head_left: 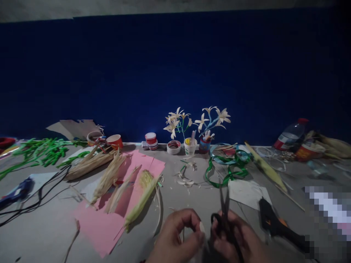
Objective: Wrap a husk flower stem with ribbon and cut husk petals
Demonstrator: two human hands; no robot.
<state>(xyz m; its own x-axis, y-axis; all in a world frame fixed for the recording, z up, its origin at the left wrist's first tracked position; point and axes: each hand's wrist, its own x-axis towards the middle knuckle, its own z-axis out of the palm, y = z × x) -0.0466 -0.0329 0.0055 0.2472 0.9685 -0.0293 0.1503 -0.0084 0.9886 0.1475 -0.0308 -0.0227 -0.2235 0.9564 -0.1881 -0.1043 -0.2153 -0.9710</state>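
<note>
My left hand (179, 233) is closed in a pinch on a small pale strip (202, 227), which looks like a piece of corn husk. Beside it, my right hand (238, 233) grips dark-handled scissors (225, 204) with the blades pointing up and away from me. The blades look slightly parted and do not touch the strip. Beyond my hands, small pale petal-like scraps (185, 182) and a short green stem lie on the grey table (175, 199). Farther back, white husk flowers (172, 124) on green stems stand in a paper cup (190, 148).
Corn husks (109, 175) lie on pink paper (95, 226) to the left. A black glue gun (279, 223) rests at right, near white paper (248, 193) and green ribbon (212, 175). A blue glue gun (18, 191) with black cords is far left; a bottle (290, 135) stands back right.
</note>
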